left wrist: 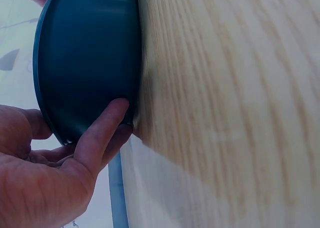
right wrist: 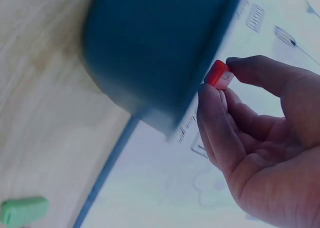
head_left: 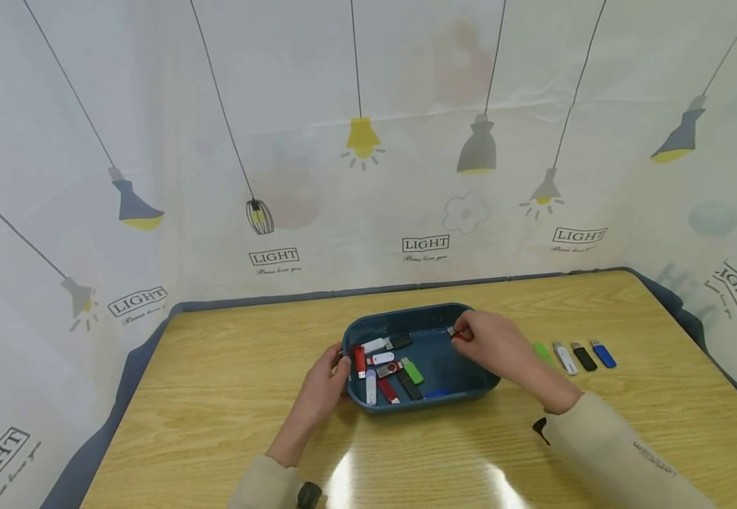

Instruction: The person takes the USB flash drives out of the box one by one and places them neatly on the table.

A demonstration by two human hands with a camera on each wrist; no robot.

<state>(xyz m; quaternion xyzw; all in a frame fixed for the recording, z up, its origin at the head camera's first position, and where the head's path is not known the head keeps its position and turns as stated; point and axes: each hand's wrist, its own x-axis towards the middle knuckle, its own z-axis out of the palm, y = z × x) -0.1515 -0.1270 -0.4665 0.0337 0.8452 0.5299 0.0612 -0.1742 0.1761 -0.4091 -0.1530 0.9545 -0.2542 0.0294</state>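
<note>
A dark blue plastic bin [head_left: 440, 362] stands on the table with several USB sticks inside, mostly toward its left half. My left hand [head_left: 320, 385] grips the bin's left end, thumb at the rim and fingers along the outer wall, as the left wrist view shows too. Over the bin's right end, my right hand [head_left: 494, 341] pinches a red USB stick [right wrist: 219, 74] between thumb and fingers, its metal plug pointing left in the head view. Among the sticks in the bin are a green one [head_left: 413, 371], a white one [head_left: 371, 387] and a blue one [head_left: 436, 393].
Right of the bin, a row of USB sticks lies on the wooden table [head_left: 228, 396]: green [head_left: 542, 352], white [head_left: 565, 358], black [head_left: 583, 357] and blue [head_left: 603, 353]. The right forearm passes close in front of the green one. A lamp-printed curtain [head_left: 317, 184] hangs behind the table.
</note>
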